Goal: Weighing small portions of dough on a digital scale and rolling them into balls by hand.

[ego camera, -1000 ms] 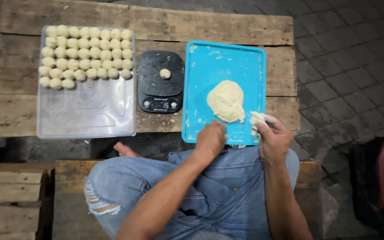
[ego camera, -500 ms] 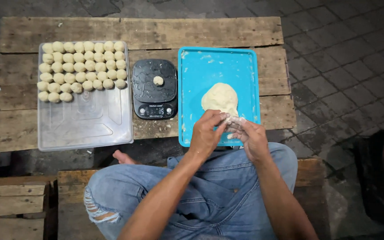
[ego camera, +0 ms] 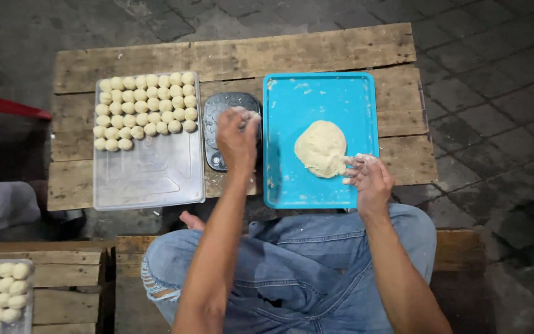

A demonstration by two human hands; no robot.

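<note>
The dough lump (ego camera: 321,148) lies on the blue tray (ego camera: 279,185), its near right edge touching the fingertips of the right hand (ego camera: 369,179). Half a second ago both hands met at the lump's near edge; now the left hand (ego camera: 237,137) has left it and hangs over the dark kitchen scale (ego camera: 212,117), which sits just left of the tray. From that shift I judge a piece has been pulled off and carried across for weighing, though the hand covers the platform, so I cannot tell whether a piece sits there.

The left fingers (ego camera: 248,117) curl downward, loosely bunched and floury; whether they pinch anything is hidden. The right fingers (ego camera: 355,167) are slightly spread and bent, dusted white, resting against the lump without closing on it.

Beyond the left fingers' far side, rows of small dough balls (ego camera: 146,111) fill the far end of a clear tray (ego camera: 149,179).
</note>
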